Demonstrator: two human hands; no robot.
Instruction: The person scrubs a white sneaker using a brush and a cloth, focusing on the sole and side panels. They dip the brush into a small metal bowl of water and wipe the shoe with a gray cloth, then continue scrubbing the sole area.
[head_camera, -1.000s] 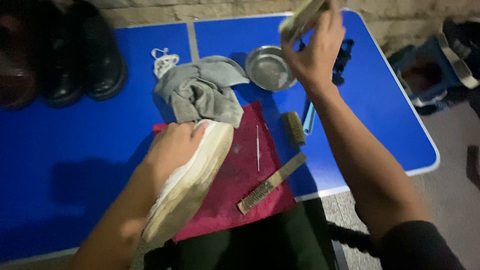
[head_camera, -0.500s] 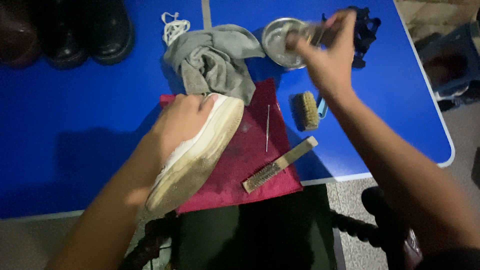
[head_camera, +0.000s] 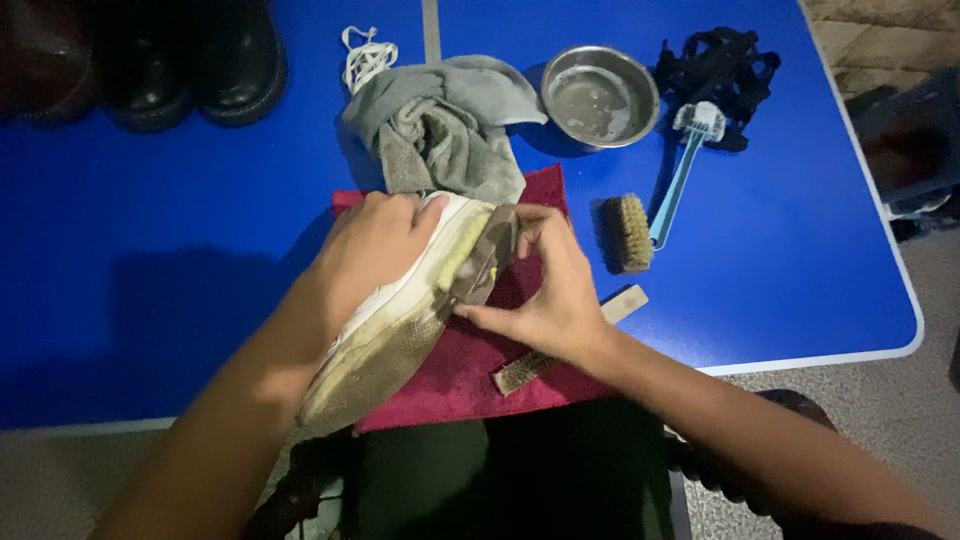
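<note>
My left hand (head_camera: 375, 250) is wrapped over the upper of the white shoe (head_camera: 400, 315), fingers curled tight around it, tipping the shoe on its side so the dirty sole faces my right. The shoe sits a little left of the frame's centre, on the red cloth (head_camera: 480, 360), and its long axis runs on a slant: heel end toward the lower left of the frame, toe toward the upper middle. My right hand (head_camera: 550, 295) comes in from the lower right and holds a brush (head_camera: 485, 255) pinched narrow between thumb and fingertips, pressed against the sole's edge near the toe. So the brush lies just right of the shoe, touching it, and the length of the sole stretches away from it down and to the left. The right hand is the nearer one to the toe; the left covers the middle. A wire brush (head_camera: 525, 368) lies partly under my right wrist on the cloth.
</note>
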